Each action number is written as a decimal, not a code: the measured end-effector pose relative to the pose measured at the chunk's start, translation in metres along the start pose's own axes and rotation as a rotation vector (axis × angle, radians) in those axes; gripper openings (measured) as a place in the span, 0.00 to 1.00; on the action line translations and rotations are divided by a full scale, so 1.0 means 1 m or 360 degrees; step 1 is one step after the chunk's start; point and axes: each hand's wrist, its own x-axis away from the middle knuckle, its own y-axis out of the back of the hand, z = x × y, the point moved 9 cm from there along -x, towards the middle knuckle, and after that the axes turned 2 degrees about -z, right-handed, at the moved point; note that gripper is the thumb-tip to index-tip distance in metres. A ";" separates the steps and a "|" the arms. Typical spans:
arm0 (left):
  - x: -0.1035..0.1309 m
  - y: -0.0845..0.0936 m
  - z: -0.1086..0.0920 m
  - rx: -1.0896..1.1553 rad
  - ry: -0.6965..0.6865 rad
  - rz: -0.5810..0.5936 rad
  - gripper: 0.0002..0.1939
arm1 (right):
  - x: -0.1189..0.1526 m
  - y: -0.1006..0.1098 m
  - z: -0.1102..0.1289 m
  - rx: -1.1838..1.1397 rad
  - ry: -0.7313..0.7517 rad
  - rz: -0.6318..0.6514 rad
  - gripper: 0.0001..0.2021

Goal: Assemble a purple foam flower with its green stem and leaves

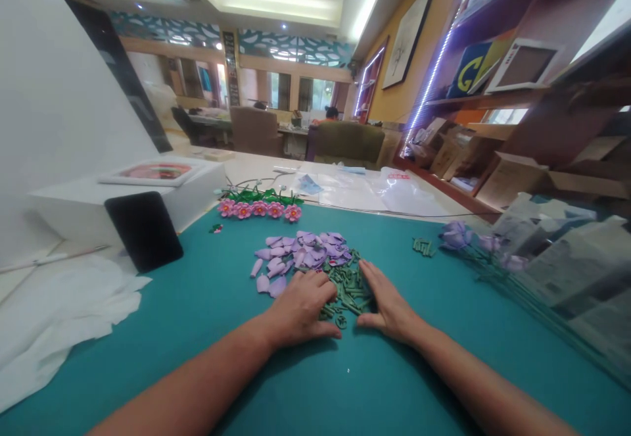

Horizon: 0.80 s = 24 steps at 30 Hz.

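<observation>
A pile of small green pieces (350,285) lies on the teal mat (374,383), between my two hands. My left hand (306,306) rests at the pile's left edge, fingers curled over some pieces and thumb stretched out to the right; whether anything is gripped is hidden. My right hand (387,306) stands along the right edge, fingers stretched forward and thumb apart, holding nothing. Light purple petal-shaped pieces (305,250) are heaped just beyond and to the left, touching the green pile.
Pink flowers (259,209) lie in a row at the mat's far edge. A black tablet-like panel (144,231) leans at left near white sheeting (64,321). A few green pieces (422,246), purple flowers (456,235) and clear containers (542,252) are at right. Another person (332,114) sits far back.
</observation>
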 end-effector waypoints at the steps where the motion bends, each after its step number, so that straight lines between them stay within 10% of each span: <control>1: 0.000 -0.003 0.000 -0.0042 0.0014 -0.0002 0.26 | -0.002 -0.005 0.004 0.0010 0.0009 0.0034 0.57; 12: -0.004 -0.011 0.014 -0.0327 0.0226 -0.0029 0.19 | -0.057 -0.018 0.034 -0.0022 -0.0037 -0.0130 0.44; 18: -0.001 0.006 0.032 -0.0007 0.0357 -0.0245 0.15 | -0.078 0.035 -0.035 0.0173 -0.0749 -0.0174 0.18; 24: 0.002 0.023 0.058 0.0413 0.0512 -0.0483 0.09 | -0.077 0.024 -0.070 0.0243 -0.1021 0.0045 0.17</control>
